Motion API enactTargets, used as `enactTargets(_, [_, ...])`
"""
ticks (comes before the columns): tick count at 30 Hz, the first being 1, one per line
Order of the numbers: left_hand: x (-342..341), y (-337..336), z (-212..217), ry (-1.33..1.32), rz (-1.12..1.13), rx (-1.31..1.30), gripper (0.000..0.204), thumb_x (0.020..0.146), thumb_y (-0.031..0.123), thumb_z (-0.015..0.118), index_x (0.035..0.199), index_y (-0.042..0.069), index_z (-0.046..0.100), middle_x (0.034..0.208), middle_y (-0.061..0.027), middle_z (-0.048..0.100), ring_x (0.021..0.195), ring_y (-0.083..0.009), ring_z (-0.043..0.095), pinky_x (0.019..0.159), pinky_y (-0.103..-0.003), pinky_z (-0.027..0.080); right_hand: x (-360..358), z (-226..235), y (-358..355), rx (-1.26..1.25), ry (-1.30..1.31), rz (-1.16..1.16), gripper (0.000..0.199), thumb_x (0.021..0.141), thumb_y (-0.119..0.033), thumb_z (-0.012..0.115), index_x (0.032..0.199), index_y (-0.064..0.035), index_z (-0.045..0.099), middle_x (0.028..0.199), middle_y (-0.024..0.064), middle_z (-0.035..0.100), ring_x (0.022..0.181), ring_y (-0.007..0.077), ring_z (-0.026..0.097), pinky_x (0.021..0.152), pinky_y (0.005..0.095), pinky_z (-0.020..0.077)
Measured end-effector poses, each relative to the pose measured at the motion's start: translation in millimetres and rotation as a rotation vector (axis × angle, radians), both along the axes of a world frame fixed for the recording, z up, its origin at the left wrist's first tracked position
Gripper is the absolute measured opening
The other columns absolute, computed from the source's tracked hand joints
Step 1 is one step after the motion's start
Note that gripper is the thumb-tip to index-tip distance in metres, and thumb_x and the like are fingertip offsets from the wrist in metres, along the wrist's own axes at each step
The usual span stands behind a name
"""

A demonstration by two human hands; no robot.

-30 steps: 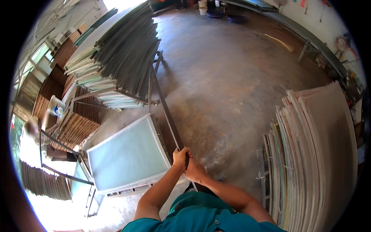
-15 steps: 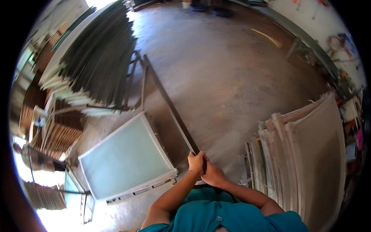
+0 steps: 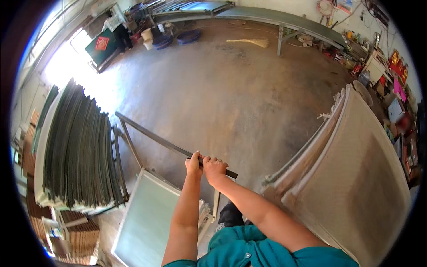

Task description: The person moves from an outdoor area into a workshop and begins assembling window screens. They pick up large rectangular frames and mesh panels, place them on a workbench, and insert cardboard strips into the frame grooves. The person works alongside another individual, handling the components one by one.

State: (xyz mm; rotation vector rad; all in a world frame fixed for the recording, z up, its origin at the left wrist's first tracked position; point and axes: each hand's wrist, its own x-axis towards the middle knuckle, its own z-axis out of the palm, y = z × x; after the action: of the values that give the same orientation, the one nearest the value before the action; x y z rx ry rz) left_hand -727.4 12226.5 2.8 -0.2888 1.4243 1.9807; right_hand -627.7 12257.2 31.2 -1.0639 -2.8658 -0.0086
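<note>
Concrete floor (image 3: pixel 231 89); 2 hands grip flat metal bar (image 3: pixel 169 144).

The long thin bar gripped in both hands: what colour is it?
Dark grey, nearly black, long thin bar; head view.

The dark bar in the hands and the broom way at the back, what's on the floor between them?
Nothing: in the head view only bare concrete floor stretches from the dark metal bar to the broom.

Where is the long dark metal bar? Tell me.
In the head view, centre: both hands, left hand and right hand, hold the long dark metal bar, above the pale framed panel.
</note>
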Motion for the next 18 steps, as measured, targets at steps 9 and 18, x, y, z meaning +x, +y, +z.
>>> enactTargets(9, [-122.0, 141.5, -5.3, -0.076, -0.041, -0.007, 0.008, 0.075, 0.007, 0.057, 0.073, 0.003, 0.05, 0.068, -0.0077, 0.053, 0.062, -0.0194, 0.055, 0.055, -0.033, 0.048, -90.9, 9.4, 146.3, -0.07, 0.097, 0.037, 0.019, 0.081, -0.021, 0.052, 0.097, -0.0094, 0.051, 0.088, 0.0109, 0.061, 0.081, 0.0287, 0.062, 0.075, 0.0584, 0.0423])
enactTargets(18, [-211.3, 237.2, -28.7, 0.117, 0.157, -0.221, 0.015, 0.067, 0.01, 0.062, 0.066, -0.002, 0.054, 0.065, -0.0089, 0.055, 0.053, -0.0169, 0.052, 0.047, -0.032, 0.042, -178.2, -15.5, 241.5, -0.072, 0.189, 0.054, 0.016, 0.081, -0.017, 0.045, 0.092, -0.0098, 0.054, 0.087, 0.008, 0.06, 0.081, 0.026, 0.06, 0.075, 0.052, 0.0383])
